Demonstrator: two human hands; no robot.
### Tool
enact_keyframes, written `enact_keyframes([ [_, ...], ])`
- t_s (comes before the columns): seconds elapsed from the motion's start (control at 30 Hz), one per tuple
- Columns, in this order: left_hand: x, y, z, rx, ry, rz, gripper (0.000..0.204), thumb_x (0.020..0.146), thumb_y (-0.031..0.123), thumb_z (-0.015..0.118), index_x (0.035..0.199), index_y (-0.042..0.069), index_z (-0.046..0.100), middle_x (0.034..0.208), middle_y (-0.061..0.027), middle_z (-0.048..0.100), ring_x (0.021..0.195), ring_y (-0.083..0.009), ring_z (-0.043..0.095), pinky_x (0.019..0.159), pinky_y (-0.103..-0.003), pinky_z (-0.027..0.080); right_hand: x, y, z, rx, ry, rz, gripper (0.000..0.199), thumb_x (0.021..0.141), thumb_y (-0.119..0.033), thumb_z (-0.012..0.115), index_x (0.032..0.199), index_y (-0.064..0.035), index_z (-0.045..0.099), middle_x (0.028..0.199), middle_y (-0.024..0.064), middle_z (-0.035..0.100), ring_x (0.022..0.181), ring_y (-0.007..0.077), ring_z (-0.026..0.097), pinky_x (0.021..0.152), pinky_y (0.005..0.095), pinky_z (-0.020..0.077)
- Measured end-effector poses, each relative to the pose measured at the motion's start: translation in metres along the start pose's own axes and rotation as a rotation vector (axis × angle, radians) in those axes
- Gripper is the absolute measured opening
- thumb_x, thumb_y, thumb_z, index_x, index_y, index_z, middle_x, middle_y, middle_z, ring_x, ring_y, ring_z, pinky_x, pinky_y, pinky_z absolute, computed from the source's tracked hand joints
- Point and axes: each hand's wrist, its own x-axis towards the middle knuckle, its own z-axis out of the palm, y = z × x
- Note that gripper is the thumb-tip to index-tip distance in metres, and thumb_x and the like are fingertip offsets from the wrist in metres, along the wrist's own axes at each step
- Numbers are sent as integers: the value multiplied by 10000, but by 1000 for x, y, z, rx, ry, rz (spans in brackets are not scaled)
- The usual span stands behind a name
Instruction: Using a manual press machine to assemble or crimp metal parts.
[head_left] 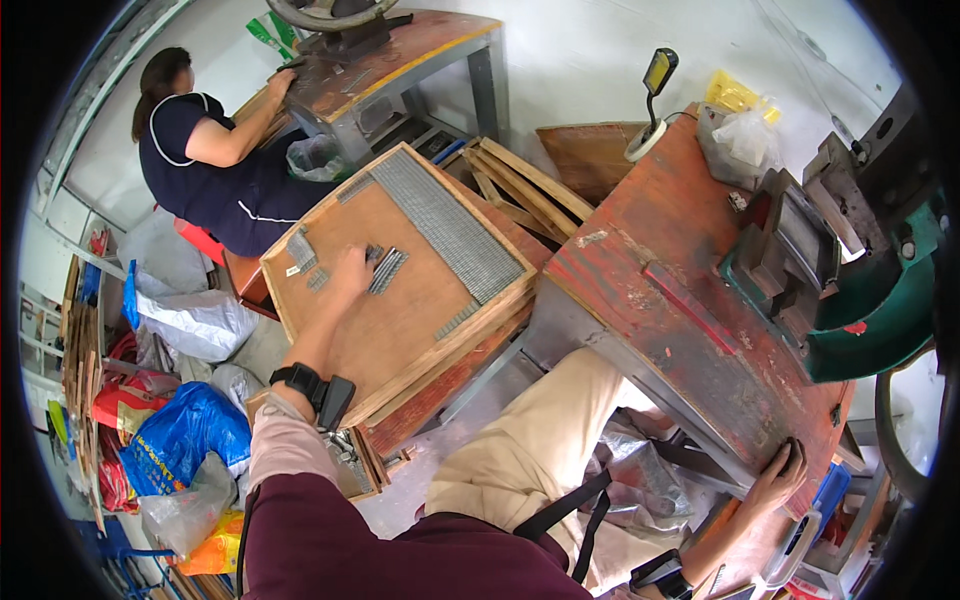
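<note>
My left hand (352, 272) reaches over a wooden tray (345, 345), its fingers curled and pressed together at small grey metal pieces (373, 253). Just right of the fingers lies a short row of grey metal strips (388, 270). Tightly lined rows of the same small grey pieces (450, 230) fill the tray's right side. Loose pieces (300, 250) lie left of my hand. My right hand (778, 478) is at the near right corner of the worn red workbench (620, 270), its fingers curled round something dark that I cannot make out.
A green press machine (860, 320) stands on the bench at right, beside a red bar (690, 305). A small lamp (655, 90) and a plastic bin (735, 145) are behind. Another person (215, 170) sits at a far-left table. Bags (190, 430) crowd the left floor.
</note>
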Motion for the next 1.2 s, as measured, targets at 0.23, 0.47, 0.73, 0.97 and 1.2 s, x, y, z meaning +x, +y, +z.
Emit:
enact_keyframes([
  [0.23, -45, 81, -16, -389, -55, 87, 296, 794, 146, 620, 1030, -32, 594, 989, -238, 607, 940, -359, 575, 832, -395, 454, 0, 6, 1, -2, 20, 11, 313, 923, -281, 480, 1023, -26, 632, 1030, 126, 615, 957, 306, 548, 845, 394, 406],
  [0.47, -64, 123, 15, -575, -363, 57, 290, 789, 97, 616, 1046, -36, 603, 958, -161, 637, 866, -230, 605, 786, -316, 468, 1, -4, 0, -14, 15, 31, 309, 925, -277, 477, 1022, -29, 632, 1031, 123, 616, 959, 306, 550, 851, 394, 400],
  [0.73, -58, 116, 2, -738, -547, -37, 282, 775, 73, 615, 1036, -35, 613, 926, -156, 650, 846, -198, 603, 761, -307, 474, 0, -1, -2, 1, 16, 35, 299, 930, -258, 464, 1025, -29, 631, 1054, 116, 608, 971, 297, 545, 854, 397, 403],
  [0.97, -21, 31, -18, -307, 74, -104, 175, 803, 42, 555, 938, -35, 636, 798, -190, 635, 742, -295, 618, 699, -378, 479, -2, 6, 2, -21, 12, 12, 305, 929, -267, 463, 1032, -34, 632, 1061, 115, 606, 977, 300, 542, 853, 394, 400],
  [1.2, -19, 13, -4, -221, 42, 24, 200, 819, 115, 556, 937, -18, 646, 931, -236, 623, 869, -382, 599, 776, -426, 467, 1, 6, 4, -24, 14, 33, 319, 932, -277, 464, 1041, -26, 628, 1044, 133, 610, 963, 304, 543, 853, 393, 395],
])
